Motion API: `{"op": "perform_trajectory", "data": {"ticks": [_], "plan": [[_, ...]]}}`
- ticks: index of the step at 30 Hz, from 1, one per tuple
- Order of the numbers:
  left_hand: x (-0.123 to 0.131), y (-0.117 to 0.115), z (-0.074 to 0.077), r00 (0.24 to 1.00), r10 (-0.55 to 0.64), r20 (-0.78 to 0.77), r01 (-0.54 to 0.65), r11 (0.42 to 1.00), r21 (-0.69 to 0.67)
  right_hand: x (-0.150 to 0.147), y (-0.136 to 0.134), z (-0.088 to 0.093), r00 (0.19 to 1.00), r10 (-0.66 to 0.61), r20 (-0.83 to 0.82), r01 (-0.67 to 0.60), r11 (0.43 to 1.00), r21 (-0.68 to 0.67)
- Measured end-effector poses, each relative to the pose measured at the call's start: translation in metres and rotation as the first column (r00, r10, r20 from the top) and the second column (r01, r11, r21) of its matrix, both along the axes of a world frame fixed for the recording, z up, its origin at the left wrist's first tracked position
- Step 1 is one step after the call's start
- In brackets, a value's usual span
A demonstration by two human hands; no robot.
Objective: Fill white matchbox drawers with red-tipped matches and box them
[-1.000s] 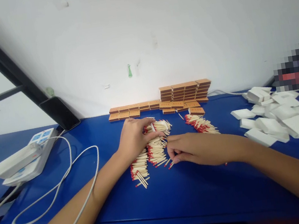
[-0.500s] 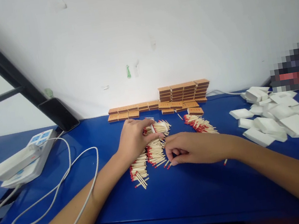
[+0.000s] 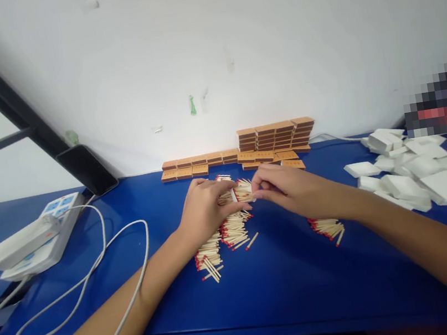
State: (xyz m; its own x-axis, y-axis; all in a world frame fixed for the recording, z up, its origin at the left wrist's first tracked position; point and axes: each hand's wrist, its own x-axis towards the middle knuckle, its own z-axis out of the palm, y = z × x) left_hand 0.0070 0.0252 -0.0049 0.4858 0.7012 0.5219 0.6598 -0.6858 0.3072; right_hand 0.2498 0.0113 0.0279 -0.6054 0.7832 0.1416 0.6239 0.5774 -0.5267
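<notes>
My left hand (image 3: 203,208) lies curled over a white matchbox tray (image 3: 239,191) packed with red-tipped matches, thumb and fingers gripping its left end. My right hand (image 3: 289,188) pinches matches at the tray's right end, fingertips together. Below the hands, loose matches (image 3: 233,231) lie in rows on the blue table (image 3: 266,284). A smaller bunch of matches (image 3: 327,226) lies under my right forearm.
Orange matchbox sleeves (image 3: 275,137) are stacked against the white wall. White empty trays (image 3: 413,173) are heaped at the right. A power strip (image 3: 35,240) with white cables (image 3: 97,276) sits at the left, a dark phone (image 3: 88,168) leaning on the wall.
My right hand rose from the loose matches near the table's middle and moved up to the tray held by my left hand. A single match stays where it was picking.
</notes>
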Motion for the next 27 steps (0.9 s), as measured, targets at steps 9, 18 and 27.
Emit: {"op": "perform_trajectory", "data": {"ticks": [9, 18, 27], "plan": [[0.006, -0.008, 0.006, 0.997, -0.065, 0.049, 0.067, 0.997, -0.028, -0.008, 0.005, -0.016, 0.993, -0.099, -0.065, 0.112, 0.961, 0.253], [-0.001, 0.002, 0.004, 0.987, 0.084, 0.14, -0.084, 0.996, -0.007, -0.013, -0.01, -0.009, 0.989, 0.145, -0.009, -0.144, 0.984, 0.105], [-0.002, 0.003, 0.002, 0.989, 0.103, 0.102, -0.105, 0.994, 0.012, -0.012, -0.014, -0.019, 0.958, 0.264, 0.108, -0.242, 0.953, -0.184]]}}
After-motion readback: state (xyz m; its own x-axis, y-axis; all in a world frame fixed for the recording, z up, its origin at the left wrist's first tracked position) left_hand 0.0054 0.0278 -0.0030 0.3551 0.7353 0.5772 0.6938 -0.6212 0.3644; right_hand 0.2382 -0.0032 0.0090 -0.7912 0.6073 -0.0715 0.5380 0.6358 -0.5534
